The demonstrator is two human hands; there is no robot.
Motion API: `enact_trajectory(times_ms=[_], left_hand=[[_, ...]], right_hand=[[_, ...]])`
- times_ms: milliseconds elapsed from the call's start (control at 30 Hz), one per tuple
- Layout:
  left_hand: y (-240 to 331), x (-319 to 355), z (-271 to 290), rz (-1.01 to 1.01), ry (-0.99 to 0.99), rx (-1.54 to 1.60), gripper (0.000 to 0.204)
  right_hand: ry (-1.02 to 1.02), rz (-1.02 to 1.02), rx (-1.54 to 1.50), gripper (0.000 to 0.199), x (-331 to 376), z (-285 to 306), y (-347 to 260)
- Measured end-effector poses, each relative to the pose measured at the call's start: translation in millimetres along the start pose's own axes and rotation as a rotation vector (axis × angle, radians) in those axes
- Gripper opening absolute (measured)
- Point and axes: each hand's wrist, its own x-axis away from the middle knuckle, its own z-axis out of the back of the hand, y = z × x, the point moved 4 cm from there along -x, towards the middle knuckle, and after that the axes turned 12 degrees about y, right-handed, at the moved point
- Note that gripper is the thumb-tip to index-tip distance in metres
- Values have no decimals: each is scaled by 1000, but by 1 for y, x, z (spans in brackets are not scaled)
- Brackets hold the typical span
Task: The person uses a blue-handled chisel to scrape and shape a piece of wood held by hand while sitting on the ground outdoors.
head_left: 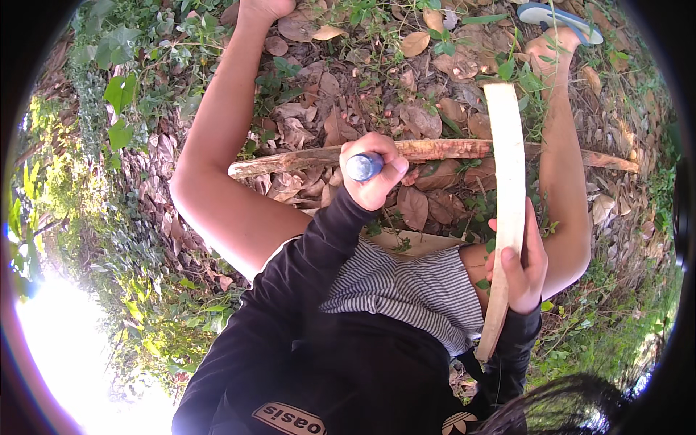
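Observation:
My left hand is closed in a fist round a tool's blue handle, whose rounded end points up at me. The rest of that tool is hidden below the fist. My right hand grips a long, slightly curved pale strip of wood near its lower part, thumb on one side and fingers round the other. The strip stands apart from my left hand and rises past my right shin. Below both hands a rough brown branch lies crosswise on the ground.
My bare legs are spread on both sides, left knee bent outward. A blue and white sandal is at my right foot. Dry leaves and green vines cover the ground. Another pale wood piece lies near my striped shorts.

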Motion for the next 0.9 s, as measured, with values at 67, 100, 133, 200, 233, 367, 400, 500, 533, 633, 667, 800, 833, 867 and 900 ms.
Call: enact_trajectory(times_ms=[67,100,133,200,233,367,400,500,533,633,667,800,833,867,900], left_hand=[[4,0,-5,50,-42,-41,12],[3,1,-4,17,-80,-76,13],[-2,4,-1,-16,-123,-102,15],[-7,8,4,-33,-175,-112,17],[-7,7,-2,-14,-193,-85,19],[-29,7,6,413,-96,251,17],[-46,23,13,815,183,390,19],[-35,17,17,390,-28,122,15],[-27,14,11,243,-13,78,15],[-23,14,3,128,236,172,11],[-21,6,5,60,133,227,9],[-26,-23,47,401,513,535,32],[-26,-20,54,547,660,758,36],[-21,-24,57,564,588,1031,38],[-12,-27,54,592,508,1302,40]], right_hand=[[-65,483,364,74,13,-1,-34],[-95,709,420,72,24,-13,-59],[-92,813,324,69,32,-23,-77],[-172,944,370,69,34,-38,-96],[-218,952,459,70,31,-43,-97],[-224,1022,632,70,17,-40,-109],[-181,1056,494,70,17,-35,-115],[-322,1006,617,70,19,-40,-106],[-365,970,706,70,20,-39,-97],[-266,937,580,67,8,-32,-88],[-177,881,502,66,0,-24,-88],[92,402,4,71,-12,-3,-74],[113,295,-144,74,-10,-3,-67],[139,196,-296,77,-9,-4,-62],[129,178,-321,78,-5,-5,-53]])
